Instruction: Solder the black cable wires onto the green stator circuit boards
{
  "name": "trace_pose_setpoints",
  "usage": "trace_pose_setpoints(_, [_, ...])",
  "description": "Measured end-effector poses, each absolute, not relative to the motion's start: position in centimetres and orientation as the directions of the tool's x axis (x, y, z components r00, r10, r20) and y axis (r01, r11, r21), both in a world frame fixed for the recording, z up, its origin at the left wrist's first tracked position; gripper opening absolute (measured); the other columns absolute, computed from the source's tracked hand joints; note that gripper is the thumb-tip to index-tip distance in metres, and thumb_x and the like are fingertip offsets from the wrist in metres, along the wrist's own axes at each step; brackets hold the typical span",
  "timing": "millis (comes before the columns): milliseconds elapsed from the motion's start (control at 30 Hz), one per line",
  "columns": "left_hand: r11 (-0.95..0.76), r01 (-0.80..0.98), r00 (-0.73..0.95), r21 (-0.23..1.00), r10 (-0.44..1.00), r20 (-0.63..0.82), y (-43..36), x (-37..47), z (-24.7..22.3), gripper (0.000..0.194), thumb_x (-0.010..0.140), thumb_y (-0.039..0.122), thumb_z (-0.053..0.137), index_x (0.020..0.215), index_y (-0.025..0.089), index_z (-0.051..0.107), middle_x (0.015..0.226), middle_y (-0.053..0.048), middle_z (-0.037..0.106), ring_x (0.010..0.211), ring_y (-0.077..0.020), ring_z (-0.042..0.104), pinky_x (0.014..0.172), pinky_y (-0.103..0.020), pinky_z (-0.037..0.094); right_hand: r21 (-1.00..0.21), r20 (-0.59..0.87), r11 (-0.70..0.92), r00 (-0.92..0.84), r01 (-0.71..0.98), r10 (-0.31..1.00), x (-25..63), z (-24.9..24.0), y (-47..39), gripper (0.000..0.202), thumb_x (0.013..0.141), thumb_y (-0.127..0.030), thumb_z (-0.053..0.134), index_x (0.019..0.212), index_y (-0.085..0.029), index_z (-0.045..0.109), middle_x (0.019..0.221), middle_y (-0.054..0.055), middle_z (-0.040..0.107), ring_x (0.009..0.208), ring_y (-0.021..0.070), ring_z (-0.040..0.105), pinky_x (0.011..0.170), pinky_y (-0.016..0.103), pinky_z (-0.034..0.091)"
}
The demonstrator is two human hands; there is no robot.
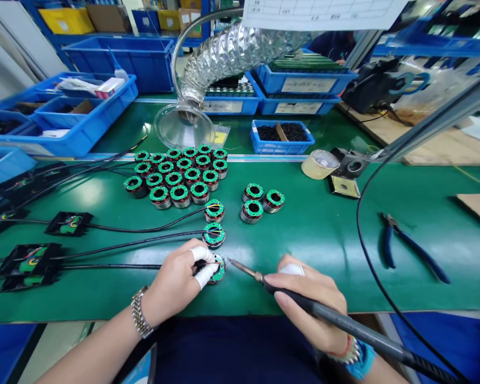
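Note:
My left hand (180,280), with white tape on its finger and thumb, pinches the wire end of a black cable (116,266) over the nearest motor stator (218,272). That stator carries a green ring-shaped circuit board and is partly hidden by the fingers. In my right hand (312,298) is a soldering iron (240,266), its tip just right of that board. Two more stators with cables (214,234) sit directly behind in a row. Each cable runs left to an open black housing (30,261) with a small green board inside.
Several stators (180,194) stand grouped behind the row, and three more (252,210) to the right. A fume funnel (184,128) hangs behind them. A solder iron stand (346,165), a tape roll (320,162) and blue cutters (408,245) lie right. Blue bins (282,137) line the back.

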State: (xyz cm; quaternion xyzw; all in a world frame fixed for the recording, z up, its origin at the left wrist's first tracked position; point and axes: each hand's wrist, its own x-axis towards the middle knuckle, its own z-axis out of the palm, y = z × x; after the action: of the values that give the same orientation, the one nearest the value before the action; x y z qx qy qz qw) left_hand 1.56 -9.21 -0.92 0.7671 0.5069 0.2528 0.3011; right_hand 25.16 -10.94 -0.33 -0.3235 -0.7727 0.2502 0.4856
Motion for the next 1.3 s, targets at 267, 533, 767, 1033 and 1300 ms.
trace_pose_setpoints(267, [-0.292, 0.619, 0.350, 0.729, 0.934, 0.077, -9.17, 1.64, -1.00, 0.009, 0.081, 0.016, 0.056, 0.073, 0.017, 0.059, 0.077, 0.000, 0.059, 0.057, -0.0076, 0.048, 0.051, -0.017, 0.038, -0.735, 0.548, 0.636, -0.344, 0.237, 0.762, 24.56, -1.01, -10.90, 0.025, 0.075, -0.007, 0.053, 0.094, -0.017, 0.067, 0.059, 0.003, 0.059, 0.055, 0.0146, 0.052, 0.050, 0.029, 0.044])
trace_pose_setpoints(533, [-0.300, 0.613, 0.350, 0.731, 0.933, 0.090, -9.15, 1.62, -1.07, 0.009, 0.080, 0.016, 0.056, 0.073, 0.016, 0.060, 0.076, -0.001, 0.059, 0.056, -0.0076, 0.048, 0.049, -0.017, 0.038, -0.738, 0.547, 0.632, -0.339, 0.235, 0.765, 24.55, -0.98, -10.91, 0.025, 0.076, -0.009, 0.053, 0.094, -0.018, 0.067, 0.060, 0.003, 0.061, 0.055, 0.0149, 0.053, 0.049, 0.028, 0.044])
trace_pose_setpoints(767, [-0.306, 0.622, 0.342, 0.721, 0.934, 0.102, -9.19, 1.65, -1.16, 0.008, 0.080, 0.016, 0.056, 0.074, 0.017, 0.061, 0.077, -0.001, 0.060, 0.055, -0.0076, 0.048, 0.050, -0.018, 0.038, -0.712, 0.544, 0.647, -0.369, 0.271, 0.753, 24.67, -1.02, -10.94, 0.026, 0.075, -0.009, 0.053, 0.095, -0.019, 0.067, 0.059, 0.002, 0.060, 0.054, 0.0151, 0.053, 0.051, 0.028, 0.044])
trace_pose_setpoints(1033, [-0.301, 0.625, 0.342, 0.720, 0.935, 0.094, -9.10, 1.66, -1.06, 0.008, 0.080, 0.016, 0.056, 0.073, 0.016, 0.061, 0.078, -0.001, 0.060, 0.054, -0.0068, 0.047, 0.048, -0.017, 0.037, -0.683, 0.583, 0.688, -0.383, 0.246, 0.716, 24.79, -0.64, -11.06, 0.028, 0.072, -0.005, 0.052, 0.093, -0.017, 0.066, 0.056, 0.002, 0.056, 0.054, 0.0152, 0.051, 0.051, 0.029, 0.044])
trace_pose_setpoints(1300, [-0.316, 0.632, 0.344, 0.708, 0.933, 0.109, -9.08, 1.78, -0.92, 0.009, 0.080, 0.017, 0.055, 0.073, 0.016, 0.061, 0.076, -0.001, 0.059, 0.054, -0.0072, 0.047, 0.048, -0.017, 0.038, -0.682, 0.600, 0.676, -0.315, 0.279, 0.735, 25.25, -0.95, -11.20, 0.029, 0.076, -0.010, 0.053, 0.100, -0.021, 0.065, 0.062, 0.003, 0.061, 0.055, 0.0158, 0.057, 0.054, 0.030, 0.049])
